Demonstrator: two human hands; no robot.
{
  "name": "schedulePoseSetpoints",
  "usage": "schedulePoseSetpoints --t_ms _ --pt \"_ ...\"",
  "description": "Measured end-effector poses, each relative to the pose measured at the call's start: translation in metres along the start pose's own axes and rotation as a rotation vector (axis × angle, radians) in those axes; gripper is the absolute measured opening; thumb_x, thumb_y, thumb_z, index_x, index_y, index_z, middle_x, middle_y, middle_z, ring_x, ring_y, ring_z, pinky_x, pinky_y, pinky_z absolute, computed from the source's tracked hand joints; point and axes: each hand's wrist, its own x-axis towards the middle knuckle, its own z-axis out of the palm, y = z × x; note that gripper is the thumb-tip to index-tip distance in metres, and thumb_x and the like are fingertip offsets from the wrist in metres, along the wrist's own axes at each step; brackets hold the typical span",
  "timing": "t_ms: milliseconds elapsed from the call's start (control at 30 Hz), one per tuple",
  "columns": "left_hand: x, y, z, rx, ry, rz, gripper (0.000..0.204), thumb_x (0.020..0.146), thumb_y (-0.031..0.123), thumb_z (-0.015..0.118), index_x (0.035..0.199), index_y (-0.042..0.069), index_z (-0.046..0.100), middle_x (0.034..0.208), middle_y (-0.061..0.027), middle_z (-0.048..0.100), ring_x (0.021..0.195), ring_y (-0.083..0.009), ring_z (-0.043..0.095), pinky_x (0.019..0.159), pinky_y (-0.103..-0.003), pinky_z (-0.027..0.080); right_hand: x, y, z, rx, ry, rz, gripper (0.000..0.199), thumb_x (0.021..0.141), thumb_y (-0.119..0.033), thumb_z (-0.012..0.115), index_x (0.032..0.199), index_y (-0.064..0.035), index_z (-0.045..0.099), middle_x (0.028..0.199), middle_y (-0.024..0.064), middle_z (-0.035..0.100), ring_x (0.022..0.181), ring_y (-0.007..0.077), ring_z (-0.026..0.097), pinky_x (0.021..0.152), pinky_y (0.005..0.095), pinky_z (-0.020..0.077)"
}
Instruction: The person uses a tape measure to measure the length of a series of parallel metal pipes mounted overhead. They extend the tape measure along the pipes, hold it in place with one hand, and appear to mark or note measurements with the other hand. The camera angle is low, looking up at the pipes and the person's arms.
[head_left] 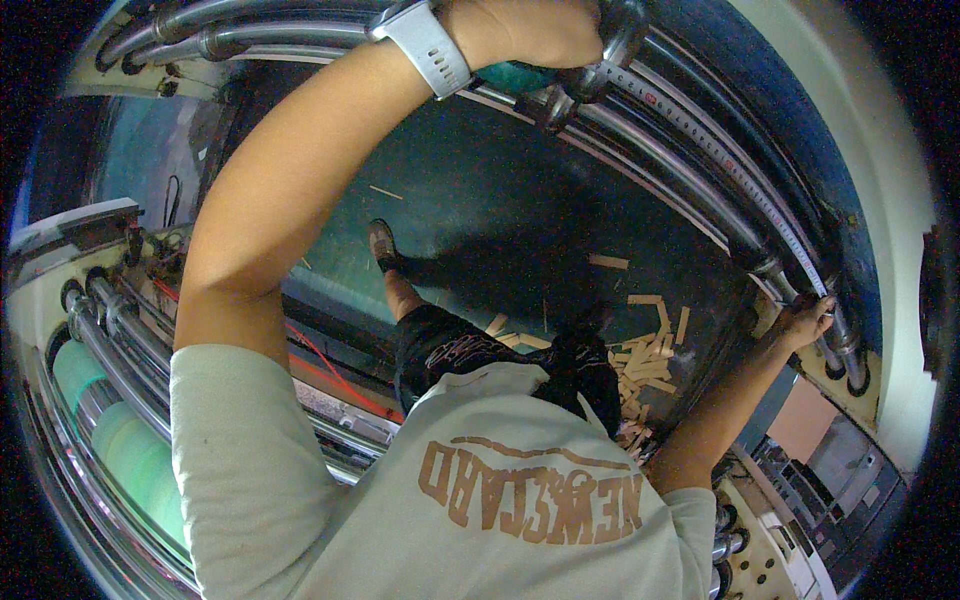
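The left hand point(530, 30) is wrapped tight around a metal collar point(600, 70) on the steel shafts point(690, 170) that arc overhead above the green floor point(480, 190). The right hand point(805, 320), fingers curled, presses against the graduated scale bar point(770, 215) near its far end. The collar looks heavy, rigid and smooth, perhaps oily, so a full grip around its body seems surest.

The person wears a pale grey-green T-shirt point(440, 500) with brown print, dark patterned shorts point(450, 350), a brown shoe point(382, 245), and a white watch strap point(425, 45) on the left wrist.
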Motion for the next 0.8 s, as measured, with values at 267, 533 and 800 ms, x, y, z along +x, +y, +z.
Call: schedulePoseSetpoints --t_ms 267,533,800 --pt "0.001 0.005 0.001 -0.076 -0.012 -0.146 0.024 0.069 0.014 0.047 0.077 -0.003 0.062 0.075 -0.0217 0.059 0.069 -0.0312 0.059 0.065 -0.039 0.046 -0.001 0.005 -0.002 -0.042 -0.060 0.033 0.024 0.084 -0.023 0.051 0.104 -0.0114 0.044 0.104 0.0123 0.052 0.090 0.0284 0.051 0.077 0.0484 0.0429" --pt "0.017 -0.067 0.043 0.088 0.160 0.404 0.031 0.081 0.028 0.047 0.095 0.002 0.056 0.089 -0.0203 0.057 0.083 -0.0342 0.053 0.078 -0.038 0.042 0.047 0.057 -0.078 -0.642 -0.258 -0.549 0.022 0.084 -0.028 0.046 0.094 -0.0086 0.044 0.094 0.0045 0.046 0.088 0.0203 0.042 0.073 0.0342 0.0327" --pt "0.005 -0.021 0.031 -0.015 0.134 0.041 0.032 0.080 0.030 0.053 0.070 0.000 0.057 0.065 -0.0119 0.055 0.061 -0.0241 0.053 0.060 -0.034 0.041 0.007 0.025 -0.005 0.004 -0.041 -0.144 0.016 0.081 -0.023 0.057 0.075 -0.0136 0.045 0.066 -0.0019 0.050 0.054 0.0087 0.046 0.044 0.0232 0.0375"
